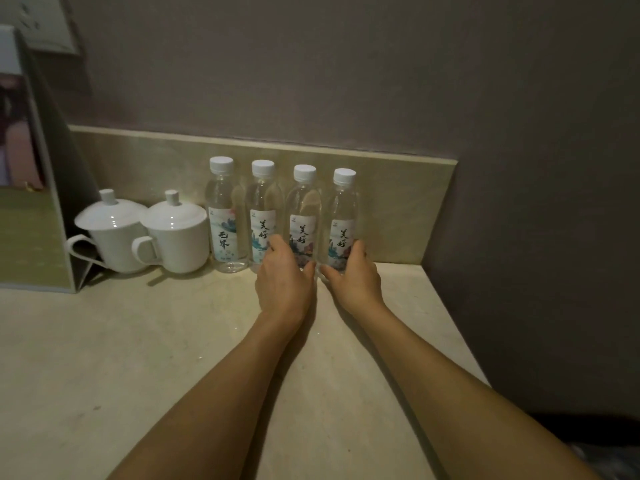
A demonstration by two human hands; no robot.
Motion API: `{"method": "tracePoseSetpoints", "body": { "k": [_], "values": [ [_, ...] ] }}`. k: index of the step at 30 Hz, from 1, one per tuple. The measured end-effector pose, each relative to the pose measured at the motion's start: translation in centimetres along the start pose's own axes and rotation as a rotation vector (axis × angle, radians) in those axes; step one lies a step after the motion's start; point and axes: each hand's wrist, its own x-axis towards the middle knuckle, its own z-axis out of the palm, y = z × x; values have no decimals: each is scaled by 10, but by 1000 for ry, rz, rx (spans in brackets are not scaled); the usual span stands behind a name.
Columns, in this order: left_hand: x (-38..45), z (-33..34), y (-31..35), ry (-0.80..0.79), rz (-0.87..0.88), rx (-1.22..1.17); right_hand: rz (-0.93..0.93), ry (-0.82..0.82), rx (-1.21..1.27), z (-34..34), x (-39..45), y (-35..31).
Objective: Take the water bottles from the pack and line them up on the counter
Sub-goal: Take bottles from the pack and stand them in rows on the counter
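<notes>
Several clear water bottles with white caps and painted labels stand upright in a row along the backsplash on the beige counter point(173, 341). My left hand point(284, 277) grips the base of the third bottle point(303, 206), with fingers between it and the second bottle point(262, 202). My right hand point(349, 271) grips the base of the rightmost bottle point(343, 209). The leftmost bottle point(221, 202) stands untouched. Both held bottles rest on the counter. No pack is plainly in view.
Two white lidded cups point(114, 230) point(176, 233) stand left of the bottles. A folded standing card point(34, 202) is at far left. The wall point(519, 202) closes the right side, close to the rightmost bottle. Something pale and dim lies at bottom right point(588, 455).
</notes>
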Motion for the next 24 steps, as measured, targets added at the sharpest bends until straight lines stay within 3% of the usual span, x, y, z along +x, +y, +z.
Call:
{"method": "tracePoseSetpoints", "body": {
  "k": [24],
  "values": [
    [7,7,-3,14,18,5,0,35,-17,6,6,-4]
  ]
}}
